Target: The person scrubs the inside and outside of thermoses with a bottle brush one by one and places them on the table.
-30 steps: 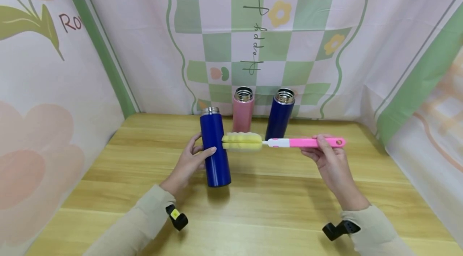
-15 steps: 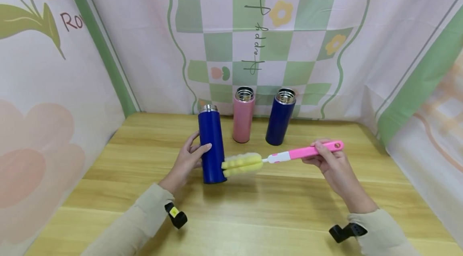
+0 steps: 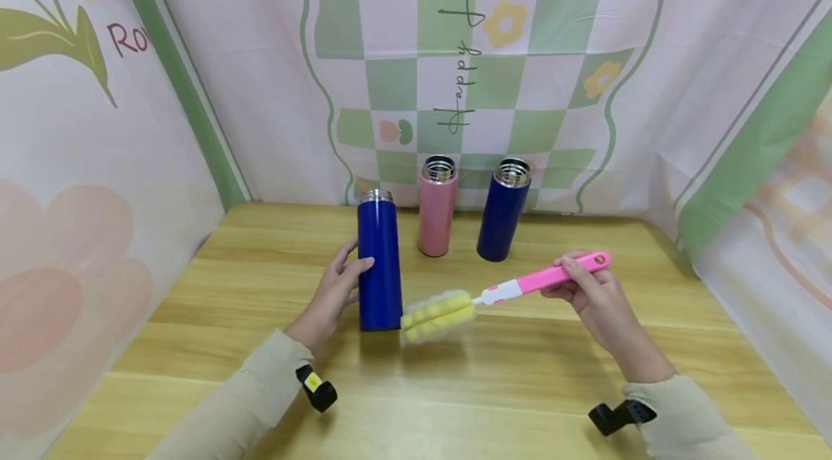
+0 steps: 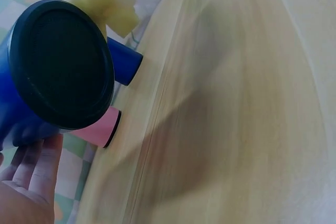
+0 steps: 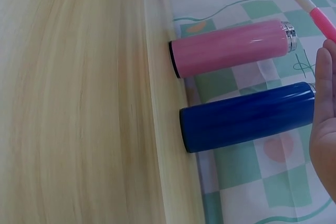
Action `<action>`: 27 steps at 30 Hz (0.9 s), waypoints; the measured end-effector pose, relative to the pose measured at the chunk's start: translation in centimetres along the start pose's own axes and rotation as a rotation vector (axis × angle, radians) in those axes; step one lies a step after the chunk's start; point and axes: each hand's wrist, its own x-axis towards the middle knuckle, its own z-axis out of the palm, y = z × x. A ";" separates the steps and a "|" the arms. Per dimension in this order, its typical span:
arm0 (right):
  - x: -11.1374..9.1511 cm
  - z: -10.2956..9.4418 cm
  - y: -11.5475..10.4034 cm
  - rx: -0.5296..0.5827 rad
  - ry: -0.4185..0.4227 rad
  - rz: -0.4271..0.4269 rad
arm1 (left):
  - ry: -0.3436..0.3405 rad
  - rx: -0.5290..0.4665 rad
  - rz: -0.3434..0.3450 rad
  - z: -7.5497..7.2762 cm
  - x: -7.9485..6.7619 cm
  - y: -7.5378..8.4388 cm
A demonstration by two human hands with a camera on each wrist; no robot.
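1. Head view: wood-grained surface [image 3: 494, 402], backed at twelve o'clock by checked cloth [image 3: 429, 63].
2. Left hand [image 3: 331, 294]: curled round the held blue bottle [image 3: 380, 272] from its eight-o'clock side, with the thumb laid across the front.
3. Held blue bottle: nearly upright at the head view's center-left, with its steel neck [image 3: 377, 196] toward twelve o'clock; raised off the surface, with the dark underside exposed in the left wrist view.
4. Right hand [image 3: 594, 301]: clamped on the pink handle [image 3: 536, 279] of the brush [image 3: 503, 292], with the thumb uppermost.
5. Yellow sponge head [image 3: 437, 315]: at four o'clock from the middle of the held blue bottle, pointing toward nine o'clock with a slight dip; cannot tell whether touching the bottle's base or just beside it.
6. Pink bottle [image 3: 437, 218]: standing uncapped between one and two o'clock from the held blue bottle.
7. Second blue bottle [image 3: 502, 218]: standing uncapped near the pink one, apart from it, at three o'clock.
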 end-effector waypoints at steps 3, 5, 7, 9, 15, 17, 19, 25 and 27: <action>0.1 0.3 0.0 -0.004 0.019 0.004 | -0.018 0.003 -0.007 0.1 -0.2 -0.1; 0.1 0.6 0.0 -0.017 0.052 0.000 | -0.033 0.014 -0.009 0.1 -0.3 -0.2; 0.1 0.9 0.0 -0.032 0.086 -0.008 | -0.045 0.024 -0.010 0.2 -0.4 -0.3; 0.1 1.1 0.0 -0.050 0.119 -0.020 | -0.056 0.035 -0.008 0.3 -0.5 -0.4; 0.3 1.3 0.1 -0.050 0.162 -0.045 | -0.066 0.064 -0.004 0.5 -0.7 -0.5; 0.5 1.4 0.2 -0.057 0.192 -0.045 | -0.065 0.067 -0.004 0.5 -0.7 -0.5; 0.5 1.4 0.2 -0.062 0.220 -0.045 | -0.068 0.074 -0.005 0.5 -0.7 -0.6; 0.8 1.4 0.2 -0.114 0.292 -0.033 | -0.090 0.083 -0.032 0.6 -0.7 -0.8; 0.9 1.5 0.2 -0.131 0.320 -0.029 | -0.092 0.097 -0.042 0.7 -0.7 -0.8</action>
